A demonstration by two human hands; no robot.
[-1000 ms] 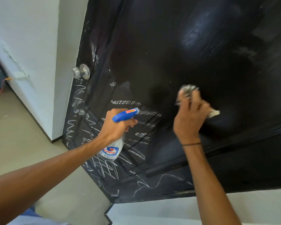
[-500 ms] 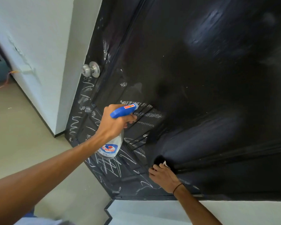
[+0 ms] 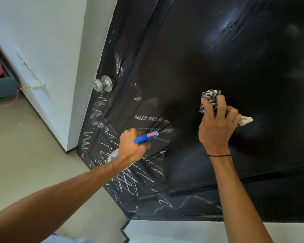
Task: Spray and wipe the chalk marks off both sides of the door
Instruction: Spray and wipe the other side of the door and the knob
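Wiping the door (image 3: 218, 50), first side: right hand (image 3: 216, 127) clutches cloth (image 3: 210, 98), left hand (image 3: 132, 148) grips spray bottle (image 3: 145, 137).
Next, likely: wipe the chalk marks (image 3: 126, 181) near the latch edge (plenty left there).

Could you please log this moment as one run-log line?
left hand grips spray bottle | right hand presses cloth on door | chalk marks remain

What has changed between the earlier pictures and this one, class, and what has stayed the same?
The right hand, gripping the cloth, swept from mid-door down to the lower panel edge half a second ago and is now back up at mid-height on the door. Nothing was taken up or let go. The left hand still holds the spray bottle near the chalk marks, which remain.
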